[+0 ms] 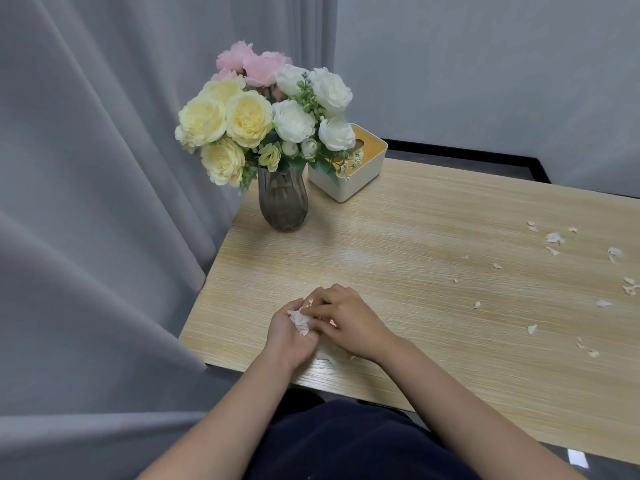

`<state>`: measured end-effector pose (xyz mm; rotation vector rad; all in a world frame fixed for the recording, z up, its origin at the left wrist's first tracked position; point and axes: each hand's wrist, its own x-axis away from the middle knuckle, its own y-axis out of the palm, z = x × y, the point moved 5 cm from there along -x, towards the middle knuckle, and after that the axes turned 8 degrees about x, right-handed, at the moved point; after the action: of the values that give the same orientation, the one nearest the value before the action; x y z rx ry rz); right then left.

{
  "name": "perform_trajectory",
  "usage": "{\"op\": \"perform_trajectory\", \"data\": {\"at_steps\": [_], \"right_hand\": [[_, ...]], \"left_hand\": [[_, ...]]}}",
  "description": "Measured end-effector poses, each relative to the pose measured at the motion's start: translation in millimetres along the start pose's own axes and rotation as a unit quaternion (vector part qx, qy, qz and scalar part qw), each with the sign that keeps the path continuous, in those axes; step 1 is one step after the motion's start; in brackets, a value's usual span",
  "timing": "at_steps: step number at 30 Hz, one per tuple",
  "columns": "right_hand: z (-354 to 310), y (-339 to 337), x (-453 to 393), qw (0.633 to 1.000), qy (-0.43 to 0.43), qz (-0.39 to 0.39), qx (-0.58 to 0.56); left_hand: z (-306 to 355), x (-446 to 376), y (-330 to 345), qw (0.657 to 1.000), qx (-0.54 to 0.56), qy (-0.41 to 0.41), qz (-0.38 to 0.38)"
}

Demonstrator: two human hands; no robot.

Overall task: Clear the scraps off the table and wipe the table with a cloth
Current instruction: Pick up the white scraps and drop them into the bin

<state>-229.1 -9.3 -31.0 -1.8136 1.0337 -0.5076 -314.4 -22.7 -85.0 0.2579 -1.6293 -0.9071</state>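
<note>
My left hand [289,336] lies palm up over the near left part of the wooden table [398,271], cupped around a small heap of white paper scraps [300,321]. My right hand [346,320] rests palm down against it, its fingers lying over the heap and the left fingers. Several more white scraps [554,239] are scattered across the right side of the table, as far as the right edge of the view. One scrap [325,362] lies just under my left wrist near the front edge. No cloth is in view.
A grey glass vase [283,202] with yellow, white and pink flowers stands at the table's far left. A cream tissue box [349,174] with a wooden lid sits behind it. Grey curtains [86,202] hang close along the left edge.
</note>
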Motion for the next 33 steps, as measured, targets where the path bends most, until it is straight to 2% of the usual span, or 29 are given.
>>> {"op": "perform_trajectory", "data": {"at_steps": [4,9,12,15,18,20,27,33], "right_hand": [[7.7,-8.1,2.0,0.999,0.029,0.029,-0.035],[31.8,-16.1,8.3,0.988,0.118,0.032,-0.090],[51.0,-8.4,21.4,0.982,0.171,-0.024,-0.074],[62.7,10.4,36.7,0.971,0.205,-0.119,-0.033],[65.3,33.3,52.7,0.956,0.211,-0.206,0.003],[65.7,44.6,59.5,0.951,0.209,-0.227,0.020],[61.7,56.6,60.5,0.959,0.165,-0.224,0.054],[54.6,53.6,52.0,0.973,0.150,-0.176,0.027]], "left_hand": [[3.9,-1.7,1.3,1.000,-0.009,0.006,-0.016],[13.5,-3.9,-3.4,1.000,-0.006,0.024,-0.020],[17.7,-4.0,-10.6,0.999,-0.022,0.028,-0.011],[17.5,-4.2,-16.5,0.999,-0.025,0.027,-0.008],[17.3,-4.8,-19.7,0.999,-0.022,0.023,-0.009],[16.7,-4.3,-20.8,1.000,-0.018,0.023,-0.009],[13.5,0.4,-21.7,1.000,-0.018,0.020,-0.002],[15.5,0.9,-26.4,1.000,-0.009,0.020,0.004]]}}
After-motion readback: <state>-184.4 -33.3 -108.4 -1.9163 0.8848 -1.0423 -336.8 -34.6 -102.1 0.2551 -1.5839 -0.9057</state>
